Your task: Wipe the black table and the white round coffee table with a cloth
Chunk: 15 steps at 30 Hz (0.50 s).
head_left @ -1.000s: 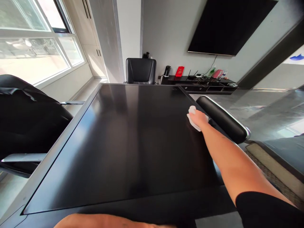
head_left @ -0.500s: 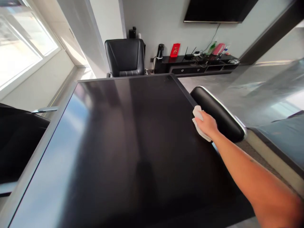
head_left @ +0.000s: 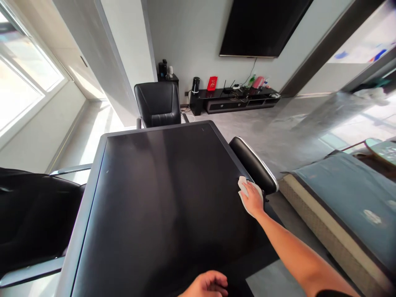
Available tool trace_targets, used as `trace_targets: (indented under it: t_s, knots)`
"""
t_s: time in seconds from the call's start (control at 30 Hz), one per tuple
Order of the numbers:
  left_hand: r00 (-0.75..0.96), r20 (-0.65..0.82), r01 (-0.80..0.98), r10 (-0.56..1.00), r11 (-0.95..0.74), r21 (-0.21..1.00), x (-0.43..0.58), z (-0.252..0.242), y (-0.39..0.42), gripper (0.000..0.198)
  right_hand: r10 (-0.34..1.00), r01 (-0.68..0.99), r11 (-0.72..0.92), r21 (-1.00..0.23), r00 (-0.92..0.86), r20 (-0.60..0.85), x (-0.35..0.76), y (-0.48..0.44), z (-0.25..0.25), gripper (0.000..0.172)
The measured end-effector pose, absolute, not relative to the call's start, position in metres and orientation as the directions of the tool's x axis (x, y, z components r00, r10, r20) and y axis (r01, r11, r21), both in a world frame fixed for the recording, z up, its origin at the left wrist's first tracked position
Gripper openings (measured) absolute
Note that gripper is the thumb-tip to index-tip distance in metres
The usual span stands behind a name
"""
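My right hand (head_left: 253, 201) presses a white cloth (head_left: 243, 184) against the right edge of the black table (head_left: 148, 198). Its fingers lie over the cloth, which shows on both sides of the hand. At the bottom of the view, my left hand (head_left: 208, 284) is partly cut off above the near part of the table. Its fingers are loosely bent and apart, with nothing visible in them. The tabletop is dark and glossy, with a raised grey-black rim and a few small marks near the far corners.
Black chairs stand at the far side (head_left: 158, 103), the right side (head_left: 255, 165) and the left side (head_left: 34, 222). A low black cabinet (head_left: 213, 106) with a red packet and a router is by the wall, under a television (head_left: 262, 29). A blue-topped bed-like piece (head_left: 349, 194) is at right.
My view has shifted, showing more of the room and the right side. My right hand stays on the cloth at the table's right edge. My left hand has come into view at the bottom.
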<state>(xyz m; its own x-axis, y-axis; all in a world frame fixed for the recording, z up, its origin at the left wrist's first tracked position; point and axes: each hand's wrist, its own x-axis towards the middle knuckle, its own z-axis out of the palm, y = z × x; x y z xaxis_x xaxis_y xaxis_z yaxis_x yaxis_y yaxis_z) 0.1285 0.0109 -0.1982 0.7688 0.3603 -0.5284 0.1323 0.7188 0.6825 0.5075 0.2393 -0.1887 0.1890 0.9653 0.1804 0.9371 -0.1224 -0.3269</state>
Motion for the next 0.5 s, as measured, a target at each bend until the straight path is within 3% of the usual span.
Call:
trace_targets:
  t_s: [0.27,0.4,0.5]
  knots:
    - [0.706,-0.476,-0.026,0.525,0.690,0.723,0.119,-0.209,-0.017,0.051,0.961,0.933,-0.055,-0.356,0.146,0.233,0.513,0.248,-0.201,0.055]
    - [0.679,-0.523,0.075,0.514,0.661,0.747,0.125,-0.208,-0.017,0.051,0.959,0.928,-0.031,-0.371,0.132,0.250,0.512,0.247,-0.205,0.054]
    - [0.573,-0.641,0.175,0.510,0.688,0.704,0.134,-0.204,-0.015,0.052,0.964,0.918,-0.019,-0.396,0.123,0.237,0.512,0.248,-0.206,0.055]
